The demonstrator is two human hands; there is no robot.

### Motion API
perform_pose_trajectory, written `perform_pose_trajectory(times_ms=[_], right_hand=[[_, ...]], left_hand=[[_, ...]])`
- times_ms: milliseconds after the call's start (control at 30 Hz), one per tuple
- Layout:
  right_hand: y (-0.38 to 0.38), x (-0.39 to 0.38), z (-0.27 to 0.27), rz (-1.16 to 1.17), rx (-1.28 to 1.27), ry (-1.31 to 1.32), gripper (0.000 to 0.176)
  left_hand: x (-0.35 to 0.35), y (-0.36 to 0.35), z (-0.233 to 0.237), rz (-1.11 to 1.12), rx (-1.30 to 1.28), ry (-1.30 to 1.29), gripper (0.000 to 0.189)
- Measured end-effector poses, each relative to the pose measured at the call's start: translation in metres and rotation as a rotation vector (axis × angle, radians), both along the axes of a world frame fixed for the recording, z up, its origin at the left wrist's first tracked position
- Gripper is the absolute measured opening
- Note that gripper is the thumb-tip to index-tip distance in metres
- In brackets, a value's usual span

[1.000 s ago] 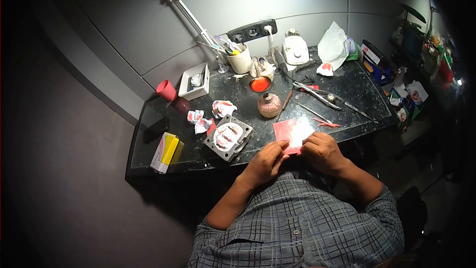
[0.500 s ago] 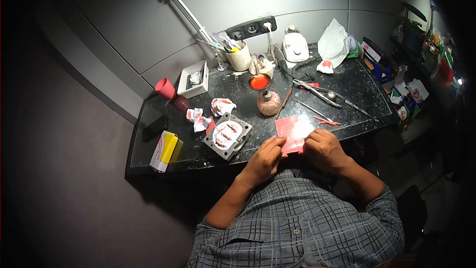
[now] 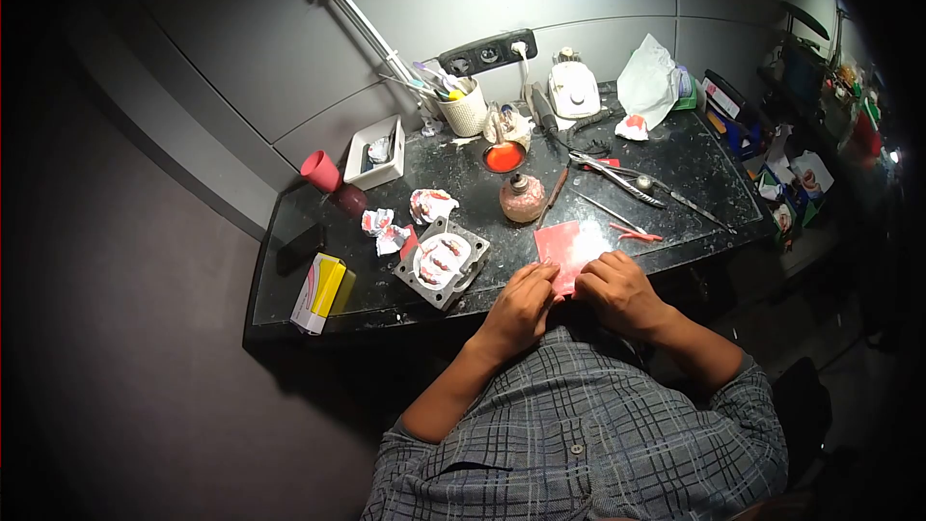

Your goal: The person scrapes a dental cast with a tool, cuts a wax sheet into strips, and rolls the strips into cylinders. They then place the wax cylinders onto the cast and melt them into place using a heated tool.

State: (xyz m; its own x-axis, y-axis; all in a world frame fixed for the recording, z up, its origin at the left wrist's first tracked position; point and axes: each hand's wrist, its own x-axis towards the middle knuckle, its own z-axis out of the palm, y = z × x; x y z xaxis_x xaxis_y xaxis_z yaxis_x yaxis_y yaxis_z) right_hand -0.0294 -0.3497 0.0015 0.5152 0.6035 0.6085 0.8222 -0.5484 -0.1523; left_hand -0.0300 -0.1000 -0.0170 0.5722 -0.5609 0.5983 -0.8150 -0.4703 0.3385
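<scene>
A pink wax sheet [image 3: 569,243] lies at the desk's front edge, its surface glaring under the lamp. My left hand [image 3: 522,307] pinches its near left corner between thumb and fingers. On the near right side, the curled fingers of my right hand [image 3: 617,291] grip the same sheet, close to the left hand. Part of the near edge is hidden behind the fingers. Just beyond the sheet stands a pink spirit burner [image 3: 522,203], with a brown-handled tool [image 3: 558,188] beside it. Red wax strips [image 3: 635,233] lie to the right.
Left of my hands sits a metal flask [image 3: 446,297] with white plaster and reddish-brown shapes. A ladle of red wax [image 3: 503,158] rests behind the burner. Metal tools [image 3: 617,181] lie at the right. A yellow-and-white box [image 3: 319,294] stands at the left edge.
My right hand has shifted left and slightly down along the sheet, nearer to my left hand. The left hand has barely moved and keeps its hold.
</scene>
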Motion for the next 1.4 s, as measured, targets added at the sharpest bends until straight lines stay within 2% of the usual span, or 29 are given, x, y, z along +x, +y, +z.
perform_pose_trajectory(times_ms=[100, 400, 667, 767, 933, 1033, 1300, 1400], right_hand=[[-0.002, 0.001, 0.003, 0.004, 0.013, 0.003, 0.012], [-0.007, 0.001, 0.004, -0.048, -0.022, 0.002, 0.013], [-0.013, 0.003, 0.001, -0.051, -0.017, 0.040, 0.010], [-0.013, 0.002, 0.003, -0.054, -0.058, 0.021, 0.010], [-0.015, 0.000, 0.006, -0.049, -0.064, 0.031, 0.010], [-0.017, 0.002, 0.006, -0.028, -0.045, 0.022, 0.010], [-0.020, 0.006, 0.002, -0.012, -0.040, 0.016, 0.009], [-0.020, 0.004, 0.003, -0.020, -0.059, 0.023, 0.010]], left_hand=[[0.002, 0.002, -0.002, -0.002, -0.002, -0.001, 0.032], [-0.001, 0.003, 0.004, 0.016, 0.025, 0.022, 0.020], [-0.001, 0.007, 0.003, 0.009, 0.025, 0.082, 0.019], [-0.002, 0.008, 0.004, -0.001, 0.038, 0.067, 0.021], [-0.001, 0.008, 0.003, -0.016, 0.047, 0.069, 0.039], [0.000, 0.010, 0.004, -0.031, 0.071, 0.051, 0.043], [-0.004, 0.007, 0.007, 0.000, 0.095, 0.060, 0.046], [-0.009, -0.002, 0.011, 0.050, 0.091, 0.031, 0.039]])
